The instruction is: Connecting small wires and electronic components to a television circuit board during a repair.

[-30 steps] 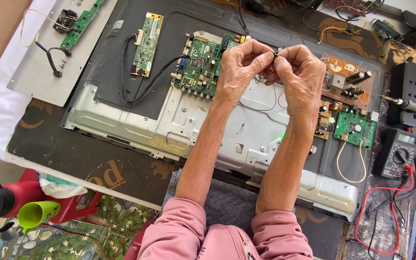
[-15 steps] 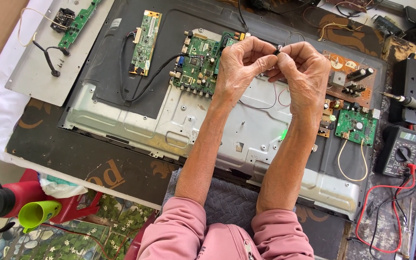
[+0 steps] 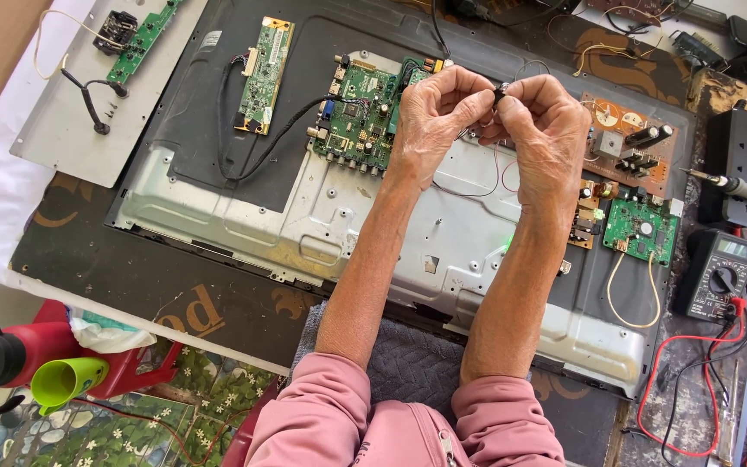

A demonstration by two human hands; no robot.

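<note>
My left hand (image 3: 432, 117) and right hand (image 3: 539, 121) raised together, each grip pinching a small dark part (image 3: 500, 92) with thin wires, above the green circuit board (image 3: 363, 112), opened television back (image 3: 322, 207) below.

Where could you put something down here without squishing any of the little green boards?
The bare silver metal back panel, left of the person's left hand and forearm and below the big green circuit board, is free. So is the dark mat strip along the panel's near edge. The right side is crowded: black multimeter, soldering iron, red wires.
</note>
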